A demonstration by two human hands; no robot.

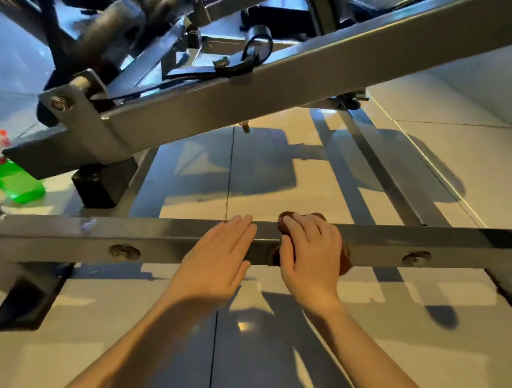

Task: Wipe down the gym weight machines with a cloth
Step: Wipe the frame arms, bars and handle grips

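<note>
A grey steel base bar of the weight machine runs across the lower half of the head view, low over the tiled floor. My right hand wraps over the bar and grips a dark brown cloth, which shows past my fingertips and under my palm. My left hand rests flat on the same bar just to the left, fingers straight and together, holding nothing. A second, thicker frame beam slants across above.
A green spray bottle with a red-and-white nozzle stands on the floor at the far left. Black rubber feet carry the frame. A thin steel rail runs away on the right. Pale glossy tiles lie below my arms.
</note>
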